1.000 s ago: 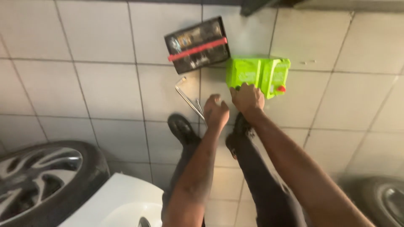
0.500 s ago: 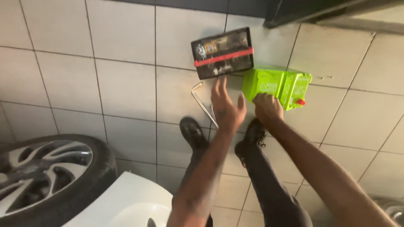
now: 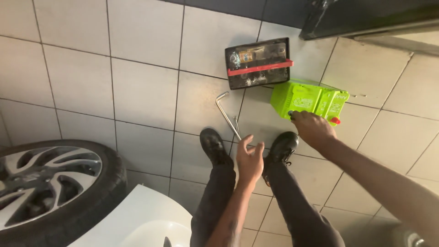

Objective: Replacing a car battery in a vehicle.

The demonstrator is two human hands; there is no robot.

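Note:
A bright green car battery (image 3: pixel 311 98) with a red terminal cap sits on the tiled floor, right of centre. My right hand (image 3: pixel 312 129) reaches down to it, fingers curled on its near edge. My left hand (image 3: pixel 249 159) hovers open above my shoes, fingers spread, holding nothing. It is just below the lower end of an L-shaped metal wrench (image 3: pixel 225 113) lying on the tiles. A black battery (image 3: pixel 258 64) with a red strap lies behind the green one.
My black shoes (image 3: pixel 214 145) (image 3: pixel 281 147) stand on the grey floor tiles below the wrench. A car wheel (image 3: pixel 45 183) and a white body panel (image 3: pixel 137 224) fill the lower left. A dark object (image 3: pixel 366 16) crosses the top right corner.
My left hand has gone from a closed fist to open fingers and has drawn back toward me. My right hand has stayed at the green battery's near edge.

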